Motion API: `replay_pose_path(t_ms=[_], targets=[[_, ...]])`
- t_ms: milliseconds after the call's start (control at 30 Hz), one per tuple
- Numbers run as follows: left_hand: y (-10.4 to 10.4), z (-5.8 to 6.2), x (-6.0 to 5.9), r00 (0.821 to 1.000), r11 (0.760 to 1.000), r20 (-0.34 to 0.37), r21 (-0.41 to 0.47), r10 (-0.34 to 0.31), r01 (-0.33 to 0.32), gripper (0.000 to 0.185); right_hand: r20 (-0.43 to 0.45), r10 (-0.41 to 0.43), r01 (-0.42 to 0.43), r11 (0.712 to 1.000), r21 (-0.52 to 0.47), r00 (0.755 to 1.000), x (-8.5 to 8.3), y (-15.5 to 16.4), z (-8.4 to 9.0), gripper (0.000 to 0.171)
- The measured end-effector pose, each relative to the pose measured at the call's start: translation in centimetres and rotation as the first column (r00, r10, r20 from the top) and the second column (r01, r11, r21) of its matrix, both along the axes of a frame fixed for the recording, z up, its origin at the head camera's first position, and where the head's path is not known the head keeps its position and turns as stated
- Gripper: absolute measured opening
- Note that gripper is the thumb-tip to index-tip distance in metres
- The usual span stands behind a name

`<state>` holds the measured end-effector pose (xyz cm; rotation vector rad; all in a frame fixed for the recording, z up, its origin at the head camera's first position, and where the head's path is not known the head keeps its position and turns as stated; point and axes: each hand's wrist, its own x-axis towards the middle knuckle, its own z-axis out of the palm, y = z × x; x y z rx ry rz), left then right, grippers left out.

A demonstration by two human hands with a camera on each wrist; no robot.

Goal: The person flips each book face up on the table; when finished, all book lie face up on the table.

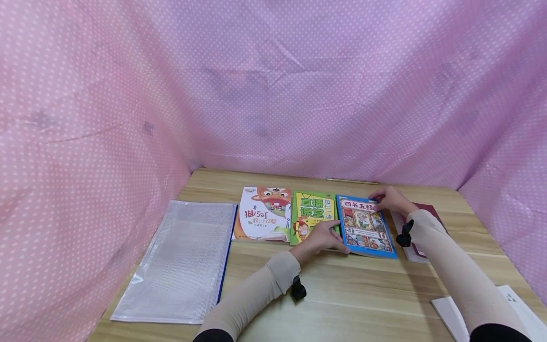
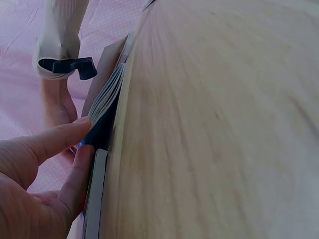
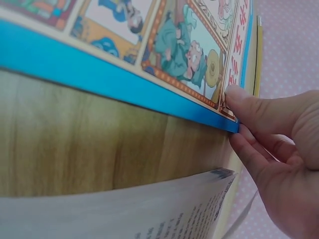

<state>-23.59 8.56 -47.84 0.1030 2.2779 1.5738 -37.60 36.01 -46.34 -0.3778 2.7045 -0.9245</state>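
A blue-bordered picture book [image 1: 367, 227] lies in the row, its left side slightly raised off the table in the left wrist view. My left hand [image 1: 322, 236] pinches its lower left edge between thumb and fingers, over the right part of a green book [image 1: 316, 202]. At the top right corner, my right hand [image 1: 393, 200] pinches the same blue book, thumb on the cover and fingers beneath, as the right wrist view shows. A white book with a cartoon cat [image 1: 265, 213] lies left of the green one. Right of the blue book is a maroon and white book [image 1: 427, 213], partly hidden by my right forearm.
A clear zip document pouch [image 1: 179, 261] with a blue edge lies on the left of the wooden table [image 1: 342, 294]. A thin pencil-like stick [image 1: 352, 181] lies at the back edge. White booklets [image 1: 453, 316] sit at the front right. Pink dotted cloth [image 1: 273, 95] surrounds the table.
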Motion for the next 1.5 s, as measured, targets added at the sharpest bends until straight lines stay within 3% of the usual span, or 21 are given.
replay_pose_path(t_ms=[167,467,1067,1500], targets=[[0.0,0.2,0.1,1.0,1.0,0.001,-0.013,-0.005,0.005,0.09,-0.003,-0.011,0.011,1.0,0.003,1.0,0.1,-0.1,0.1,0.039],[-0.1,-0.5,0.0,0.998,0.996,-0.027,0.058,-0.062,0.064,0.096,-0.059,-0.001,0.001,1.0,-0.001,0.998,0.7,-0.5,0.3,0.038],[0.5,-0.8,-0.2,1.0,0.998,-0.001,0.06,0.01,-0.01,0.094,-0.045,-0.001,0.001,1.0,0.0,0.999,0.7,-0.6,0.8,0.037],[0.2,-0.5,-0.3,1.0,1.0,-0.026,0.004,-0.005,0.005,0.088,-0.02,0.012,-0.012,1.0,0.019,1.0,0.4,-0.5,1.0,0.039]])
